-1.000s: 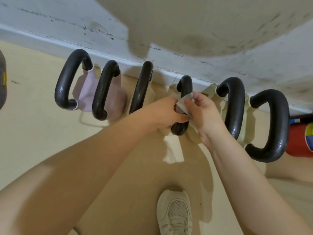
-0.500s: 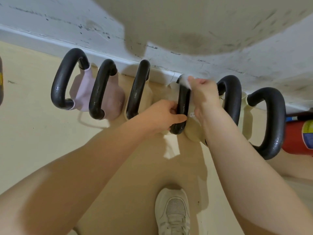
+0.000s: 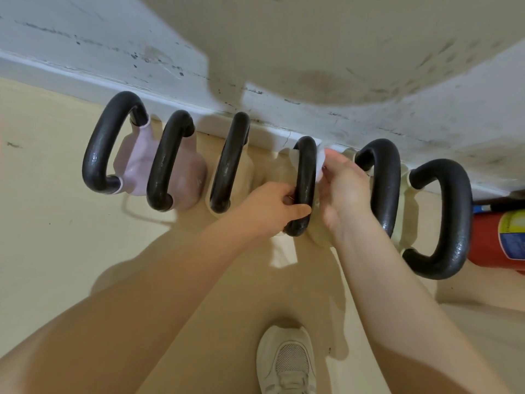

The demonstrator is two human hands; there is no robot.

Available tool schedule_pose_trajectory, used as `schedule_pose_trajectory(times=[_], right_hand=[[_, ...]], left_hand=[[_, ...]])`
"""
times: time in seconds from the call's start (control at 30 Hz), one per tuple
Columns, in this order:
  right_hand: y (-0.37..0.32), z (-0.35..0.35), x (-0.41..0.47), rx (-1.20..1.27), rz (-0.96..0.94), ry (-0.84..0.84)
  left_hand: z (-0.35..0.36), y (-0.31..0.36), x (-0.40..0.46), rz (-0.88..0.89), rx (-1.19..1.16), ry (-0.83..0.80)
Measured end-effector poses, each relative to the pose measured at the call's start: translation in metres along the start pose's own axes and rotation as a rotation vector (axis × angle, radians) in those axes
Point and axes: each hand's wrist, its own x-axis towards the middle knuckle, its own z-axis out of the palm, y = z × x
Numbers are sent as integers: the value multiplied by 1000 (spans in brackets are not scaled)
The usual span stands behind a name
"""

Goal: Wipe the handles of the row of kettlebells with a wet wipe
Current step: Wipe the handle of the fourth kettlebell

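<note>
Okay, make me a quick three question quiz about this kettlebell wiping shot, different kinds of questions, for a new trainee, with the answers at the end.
1. True or false: the left hand grips the fourth handle.
2. How many black kettlebell handles stand in the row along the wall?
3. The right hand presses the wet wipe against: A) the handle's far end, B) the floor, C) the red cylinder.

Key: 1 true; 2 six; 3 A.

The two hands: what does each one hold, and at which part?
Left hand grips the fourth handle near its lower end. Right hand presses the wipe against that handle's upper part.
</note>
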Motion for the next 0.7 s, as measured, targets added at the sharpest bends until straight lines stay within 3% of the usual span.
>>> schedule_pose_trajectory(times=[0.1,0.17,0.27,0.4,0.6,0.7], right_hand=[[9,-8,-9,-162,-304,-39],[10,-10,-11,-184,-393,-83],[14,-10,-12,-147,-400,-114],[18,-9,-10,-264,-462,7],[10,-1,-6,-366,-213,-50],[7,6,-1,-435,-327,-81]], left_hand=[[1,0,1,-5,-7,2],[1,-1,2,-5,4,2],[0,-3,3,-4,6,2],[1,-3,3,8,24,15],[2,-6,2,27,17,30],[2,-6,1,34,11,45]])
